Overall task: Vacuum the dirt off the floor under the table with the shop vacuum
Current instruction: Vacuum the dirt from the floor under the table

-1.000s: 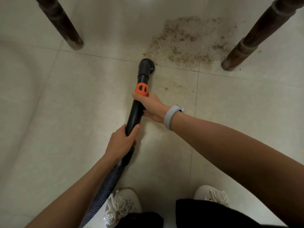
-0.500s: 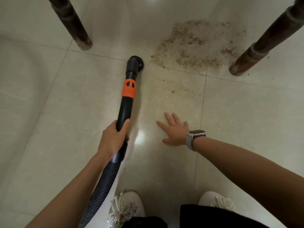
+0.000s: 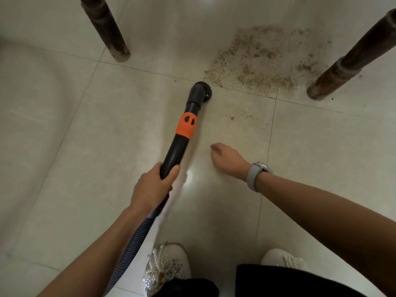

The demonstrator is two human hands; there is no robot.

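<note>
A black vacuum wand [image 3: 177,144] with an orange collar [image 3: 186,125] points away from me across the pale tiled floor. Its round brush nozzle [image 3: 201,92] rests just short of the near left edge of a brown dirt patch [image 3: 263,58]. A thin scatter of dirt [image 3: 240,116] lies right of the nozzle. My left hand [image 3: 153,187] grips the wand's lower end, above the ribbed hose [image 3: 137,239]. My right hand [image 3: 227,158], with a grey watch [image 3: 256,174] on the wrist, hovers right of the wand, fingers loosely curled downward, holding nothing.
Two dark wooden table legs stand on the floor: one far left [image 3: 107,28], one far right [image 3: 347,65] beside the dirt. My two white shoes [image 3: 169,266] [image 3: 282,260] are at the bottom edge. Dark grout lines cross the tiles.
My right hand let go of the wand one second ago, spread flat near the floor, and now hangs with fingers curled. The nozzle swung left, then back toward the dirt's edge.
</note>
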